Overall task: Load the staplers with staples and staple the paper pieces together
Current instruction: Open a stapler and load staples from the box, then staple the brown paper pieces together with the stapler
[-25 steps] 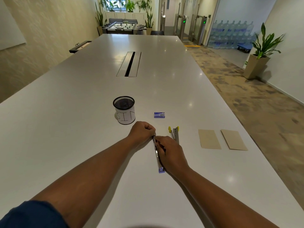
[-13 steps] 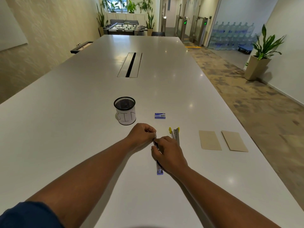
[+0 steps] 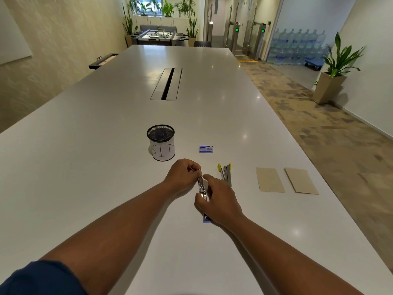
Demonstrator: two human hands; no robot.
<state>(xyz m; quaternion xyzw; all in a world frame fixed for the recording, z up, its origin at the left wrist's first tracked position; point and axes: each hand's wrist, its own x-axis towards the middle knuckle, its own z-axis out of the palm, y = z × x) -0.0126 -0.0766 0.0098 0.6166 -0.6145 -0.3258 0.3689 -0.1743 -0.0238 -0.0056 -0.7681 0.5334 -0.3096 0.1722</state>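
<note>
I'm mid-loading: at lower centre my left hand (image 3: 184,175) pinches the far end of the opened blue stapler (image 3: 201,189), right hand (image 3: 217,201) curled round its body (staple box (image 3: 205,149) above, closed). Next, I judge, closing the magazine.

Long white glossy surface (image 3: 106,167) ahead of you, slotted cable hatch (image 3: 166,84) at centre, well beyond your fingers. Mesh cup marked BIN (image 3: 161,142) stands just beyond left-hand fingers. Small blue staple box (image 3: 205,149) lies beyond fingers, slightly right. Blue-ended stapler (image 3: 202,189) lies opened out flat under your fingers. Yellow-tipped stapler (image 3: 226,173) just right of fingers. Two tan paper pieces (image 3: 269,179) (image 3: 301,180) side by side, apart, further right.
</note>
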